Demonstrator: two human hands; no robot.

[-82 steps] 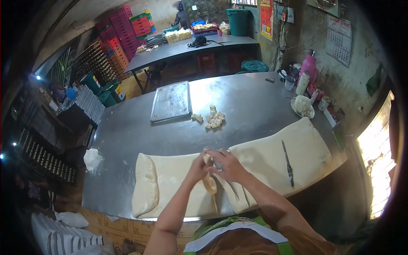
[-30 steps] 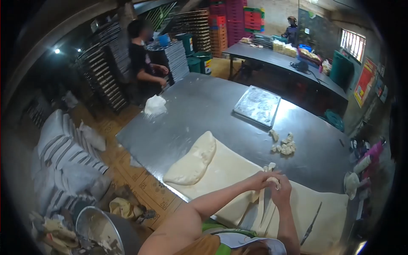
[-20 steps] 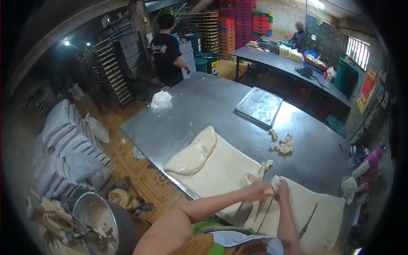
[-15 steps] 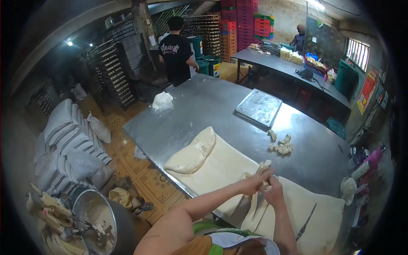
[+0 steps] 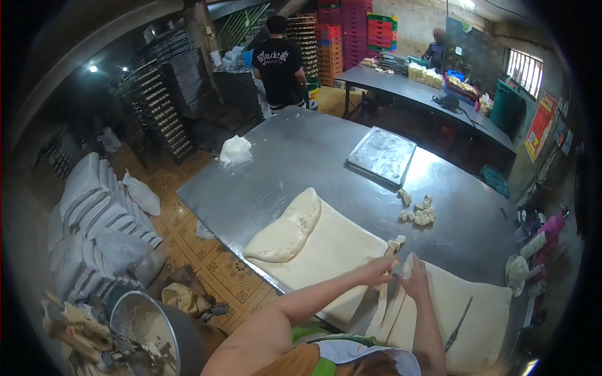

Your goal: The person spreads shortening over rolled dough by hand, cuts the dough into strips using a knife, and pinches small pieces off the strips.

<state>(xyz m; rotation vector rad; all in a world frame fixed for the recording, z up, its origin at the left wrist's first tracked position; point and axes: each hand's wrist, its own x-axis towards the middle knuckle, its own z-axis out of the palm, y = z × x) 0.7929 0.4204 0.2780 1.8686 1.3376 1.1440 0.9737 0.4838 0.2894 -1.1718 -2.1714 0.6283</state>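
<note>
My left hand is closed around the upper end of a narrow dough strip, which hangs down toward me. Just right of it, my right hand has its fingers bent against a small pale dough piece. Small dough bits lie just beyond my hands. Under my right forearm spreads a flat dough sheet, with a long thin knife-like tool lying on it. To the left is another dough sheet, with a thick folded dough slab on its left part.
On the metal table are a metal tray, a cluster of dough pieces and a white mound. A mixing bowl stands at lower left, near stacked sacks. A person in black stands beyond the table.
My hands were together over the dough and are now apart, the right one lower and to the right. The person in black has turned their back more fully.
</note>
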